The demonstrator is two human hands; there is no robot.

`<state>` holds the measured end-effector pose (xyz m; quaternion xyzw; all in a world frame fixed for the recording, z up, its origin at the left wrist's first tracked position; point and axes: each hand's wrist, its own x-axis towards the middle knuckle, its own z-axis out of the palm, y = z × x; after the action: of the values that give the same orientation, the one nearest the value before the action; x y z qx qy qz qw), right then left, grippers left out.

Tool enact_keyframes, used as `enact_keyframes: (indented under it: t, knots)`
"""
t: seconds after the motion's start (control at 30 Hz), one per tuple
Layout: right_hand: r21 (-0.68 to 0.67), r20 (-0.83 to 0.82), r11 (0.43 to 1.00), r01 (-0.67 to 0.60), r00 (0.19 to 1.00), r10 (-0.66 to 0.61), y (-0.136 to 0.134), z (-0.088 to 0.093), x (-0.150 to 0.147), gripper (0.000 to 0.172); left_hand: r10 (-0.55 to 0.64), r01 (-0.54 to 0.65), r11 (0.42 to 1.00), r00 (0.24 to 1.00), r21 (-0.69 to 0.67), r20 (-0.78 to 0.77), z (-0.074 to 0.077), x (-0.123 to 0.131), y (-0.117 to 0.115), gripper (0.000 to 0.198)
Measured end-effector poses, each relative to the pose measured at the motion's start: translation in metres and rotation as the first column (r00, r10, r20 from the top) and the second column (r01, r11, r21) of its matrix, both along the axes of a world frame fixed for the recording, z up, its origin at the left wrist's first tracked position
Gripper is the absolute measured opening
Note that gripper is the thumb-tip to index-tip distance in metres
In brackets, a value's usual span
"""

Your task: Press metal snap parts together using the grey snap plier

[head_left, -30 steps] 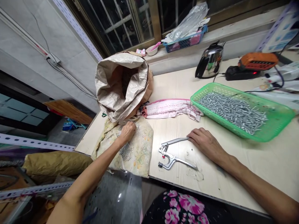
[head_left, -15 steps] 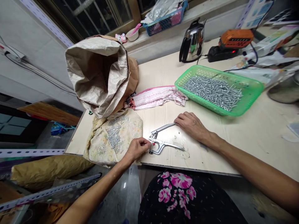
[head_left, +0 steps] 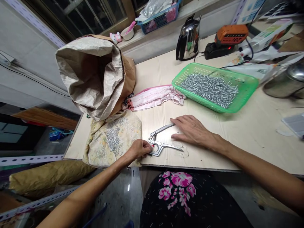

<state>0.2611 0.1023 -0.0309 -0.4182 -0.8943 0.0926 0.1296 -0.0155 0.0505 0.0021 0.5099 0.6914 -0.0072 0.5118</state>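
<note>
left hand point(head_left: 140, 148) at the pliers point(head_left: 161, 146), right hand point(head_left: 196, 130) spread
the left has come over from the metal pins point(head_left: 113, 139); the right, bunched before, has opened out.

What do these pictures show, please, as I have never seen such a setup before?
There is no machine here: a person works bare-handed, seen by a head-worn camera looking forward and down. The left hand pinches at the head of metal pliers; whether it holds something is hidden. The right hand is open, at the tip of the upper handle. On the table are a patterned cloth scattered with small metal pieces, a green basket of similar ones, a large sack and a kettle.
</note>
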Motion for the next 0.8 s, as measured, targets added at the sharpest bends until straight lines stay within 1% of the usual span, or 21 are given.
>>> enact_keyframes:
  t: [0.03,0.07,0.1,0.13,0.2,0.3,0.37,0.5,0.6,0.67,0.7,0.73,0.77,0.8]
  knots:
    - [-0.017,-0.007,1.0,-0.004,1.0,0.003,-0.007,0.001,0.0,0.075,0.034,-0.034,0.999,0.999,-0.028,0.002,-0.001,0.0,0.0,0.014]
    - [-0.031,-0.008,0.999,-0.005,1.0,0.004,-0.015,0.0,0.0,0.088,0.066,-0.065,0.997,0.998,-0.047,-0.001,-0.001,0.001,0.0,0.013]
    - [-0.045,-0.004,0.999,-0.006,1.0,0.006,-0.021,-0.001,0.0,0.097,0.091,-0.091,0.994,0.996,-0.061,-0.003,-0.001,0.001,-0.001,0.013]
    - [-0.057,0.001,0.998,-0.008,1.0,0.008,-0.026,-0.003,0.0,0.103,0.112,-0.112,0.991,0.994,-0.071,-0.004,0.0,0.002,-0.001,0.013]
    - [-0.079,0.007,0.997,-0.012,1.0,0.013,-0.032,-0.007,0.0,0.108,0.147,-0.147,0.986,0.989,-0.084,-0.009,0.002,0.004,-0.002,0.012]
    - [-0.095,0.017,0.995,-0.015,1.0,0.017,-0.033,-0.009,-0.001,0.109,0.182,-0.184,0.98,0.983,-0.079,-0.022,0.005,0.007,-0.005,0.012]
    - [-0.086,0.027,0.996,-0.013,1.0,0.016,-0.032,-0.007,-0.002,0.107,0.19,-0.192,0.979,0.981,-0.072,-0.032,0.007,0.009,-0.006,0.012]
    - [-0.048,0.037,0.999,-0.01,0.999,0.012,-0.032,0.002,-0.008,0.091,0.19,-0.192,0.979,0.981,-0.072,-0.039,0.007,0.01,-0.006,0.012]
    - [-0.039,0.074,0.999,0.005,0.997,-0.002,-0.036,0.009,-0.012,0.077,0.161,-0.164,0.983,0.986,-0.087,-0.04,0.007,0.007,-0.006,0.015]
    - [-0.039,0.084,0.999,0.014,0.996,-0.011,-0.04,0.011,-0.014,0.065,0.067,-0.073,0.995,0.993,-0.066,-0.095,0.011,0.007,-0.008,0.018]
    - [-0.041,0.084,0.999,0.016,0.996,-0.013,-0.043,0.012,-0.015,0.057,-0.009,0.01,1.0,0.988,0.004,-0.156,0.015,0.008,-0.01,0.019]
    - [-0.045,0.083,0.999,0.018,0.996,-0.014,-0.045,0.012,-0.016,0.048,-0.093,0.122,0.986,0.967,0.114,-0.237,0.018,0.01,-0.013,0.02]
    - [-0.05,0.082,0.999,0.021,0.996,-0.016,-0.047,0.013,-0.017,0.041,-0.171,0.257,0.935,0.93,0.245,-0.325,0.021,0.014,-0.015,0.019]
    - [-0.056,0.08,0.998,0.022,0.997,-0.017,-0.049,0.013,-0.017,0.037,-0.237,0.395,0.841,0.883,0.37,-0.405,0.024,0.02,-0.016,0.021]
